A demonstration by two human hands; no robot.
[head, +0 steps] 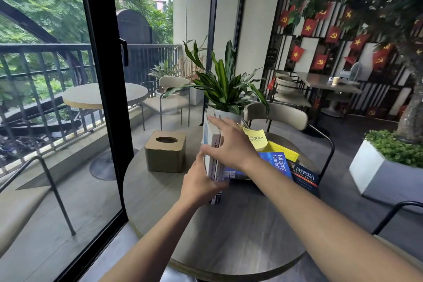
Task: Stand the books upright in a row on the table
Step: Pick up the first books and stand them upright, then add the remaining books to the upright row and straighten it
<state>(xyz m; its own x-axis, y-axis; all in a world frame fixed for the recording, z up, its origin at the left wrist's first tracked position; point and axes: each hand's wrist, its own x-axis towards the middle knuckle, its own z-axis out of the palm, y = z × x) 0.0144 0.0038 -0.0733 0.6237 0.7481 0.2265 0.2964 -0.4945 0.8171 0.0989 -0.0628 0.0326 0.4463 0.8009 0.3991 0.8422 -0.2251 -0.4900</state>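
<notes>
— Books standing at the middle of the bench (pixel 229 236): who has them?

— Both hands. The left hand (pixel 201 181) presses the near edge of the upright books (pixel 214 151); the right hand (pixel 229 144) lies spread-fingered over their tops, steadying rather than gripping.

— And the rest?

— Flat still, just right: a yellow book (pixel 256 139), a blue book (pixel 278 163), a dark book (pixel 305 178) (partly overlapping). A tissue box (pixel 166 151) sits left.

— Next?

— Likely free the right hand for another flat book without the row toppling.
</notes>
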